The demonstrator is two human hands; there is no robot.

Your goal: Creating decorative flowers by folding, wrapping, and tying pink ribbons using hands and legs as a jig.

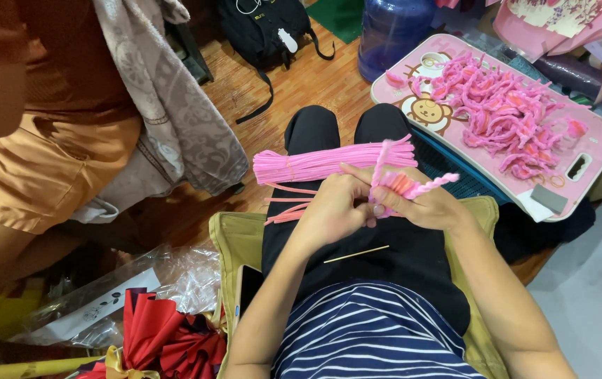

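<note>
Both hands, left hand (334, 209) and right hand (424, 205), fingers pinched together on a twisted pink pipe cleaner (413, 185), apparently several; pipe-cleaner bundle (329, 163) across lap.

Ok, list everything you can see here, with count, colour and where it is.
Pipe cleaner bundle: one, pink, across the lap.
Twisted pipe cleaner piece: one, pink, held in both hands.
Thin stick: one, pale, on the lap.
Tray: one, pink, right of the knees.
Curled pieces: a heap, pink, on the tray.
Water bottle: one, blue, top centre.
Backpack: one, black, on the floor.
Another person: one, orange clothes, left.
Left hand: pinching the piece.
Right hand: gripping the piece.
</note>
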